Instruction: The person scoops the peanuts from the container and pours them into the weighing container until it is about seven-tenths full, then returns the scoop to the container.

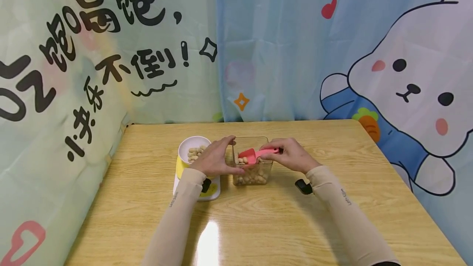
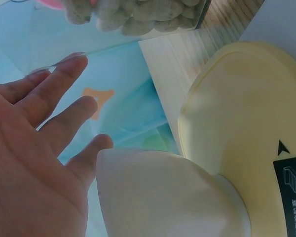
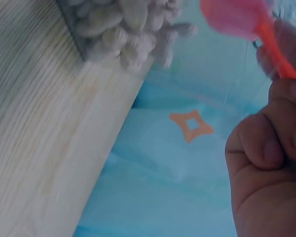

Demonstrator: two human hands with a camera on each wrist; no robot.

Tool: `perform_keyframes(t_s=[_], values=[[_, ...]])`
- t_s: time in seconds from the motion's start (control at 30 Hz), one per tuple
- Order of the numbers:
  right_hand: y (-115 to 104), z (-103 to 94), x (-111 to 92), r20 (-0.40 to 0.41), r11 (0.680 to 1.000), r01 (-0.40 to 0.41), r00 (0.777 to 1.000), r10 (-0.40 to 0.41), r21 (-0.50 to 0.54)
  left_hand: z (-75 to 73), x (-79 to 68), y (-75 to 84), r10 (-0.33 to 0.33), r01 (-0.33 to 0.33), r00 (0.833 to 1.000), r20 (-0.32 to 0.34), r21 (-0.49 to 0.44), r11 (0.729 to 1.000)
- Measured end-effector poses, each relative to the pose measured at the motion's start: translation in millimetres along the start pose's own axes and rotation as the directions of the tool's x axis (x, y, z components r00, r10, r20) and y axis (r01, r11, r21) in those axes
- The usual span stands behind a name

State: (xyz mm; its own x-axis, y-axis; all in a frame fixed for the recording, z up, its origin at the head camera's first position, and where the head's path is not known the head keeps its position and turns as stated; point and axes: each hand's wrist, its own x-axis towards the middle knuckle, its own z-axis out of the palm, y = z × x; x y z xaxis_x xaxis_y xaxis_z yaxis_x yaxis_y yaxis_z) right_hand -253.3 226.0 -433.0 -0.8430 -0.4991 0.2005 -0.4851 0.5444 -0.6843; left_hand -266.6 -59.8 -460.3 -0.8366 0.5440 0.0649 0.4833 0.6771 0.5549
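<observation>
A clear square container (image 1: 252, 174) of unshelled peanuts (image 3: 133, 29) stands on the table. My left hand (image 1: 215, 157) holds it from the left, thumb across the front wall and fingertips at the far rim; the left wrist view shows those fingers nearly straight, the thumb out of sight. Over the container, my right hand (image 1: 287, 153) pinches the handle of a pink scoop (image 1: 249, 156), whose head is inside the opening near the peanuts. Left of it, partly behind my left hand, a white bowl (image 1: 183, 149) with some peanuts sits on a yellow-and-white stand (image 1: 179, 169), possibly a scale.
The wooden table (image 1: 288, 225) reaches back to printed curtains (image 1: 266, 69) behind and at the sides. A bright light reflection lies on its front part. Black wrist cameras (image 1: 304, 186) are strapped near both sleeves.
</observation>
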Motion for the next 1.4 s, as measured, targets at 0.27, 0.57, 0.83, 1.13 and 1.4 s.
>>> perform_keyframes(t_s=[0.27, 0.57, 0.83, 1.13, 1.4], values=[[-9.4, 0.5, 10.2, 0.028, 0.989, 0.049, 0.999, -0.045, -0.143, -2.6, 0.6, 2.0, 0.001, -0.001, 1.000, -0.008, 0.018, 1.000], [-13.5, -2.2, 10.9, 0.106, 0.976, 0.077, 0.993, -0.057, -0.202, -2.7, 0.7, 2.6, 0.004, -0.004, 1.000, -0.014, 0.020, 1.000], [3.7, 3.5, 0.1, -0.070, 0.997, 0.042, 0.997, -0.046, -0.067, -1.4, 0.9, 3.0, 0.000, 0.001, 1.000, -0.008, 0.029, 1.000], [15.1, 5.3, -8.1, -0.151, 0.997, -0.046, 0.987, 0.054, 0.058, -2.1, 0.5, 2.1, 0.003, -0.003, 1.000, -0.021, 0.033, 0.999], [25.6, 6.6, -16.2, -0.162, 0.975, -0.077, 0.980, 0.112, 0.208, -0.6, 0.0, 2.1, 0.002, -0.001, 1.000, -0.016, 0.025, 1.000]])
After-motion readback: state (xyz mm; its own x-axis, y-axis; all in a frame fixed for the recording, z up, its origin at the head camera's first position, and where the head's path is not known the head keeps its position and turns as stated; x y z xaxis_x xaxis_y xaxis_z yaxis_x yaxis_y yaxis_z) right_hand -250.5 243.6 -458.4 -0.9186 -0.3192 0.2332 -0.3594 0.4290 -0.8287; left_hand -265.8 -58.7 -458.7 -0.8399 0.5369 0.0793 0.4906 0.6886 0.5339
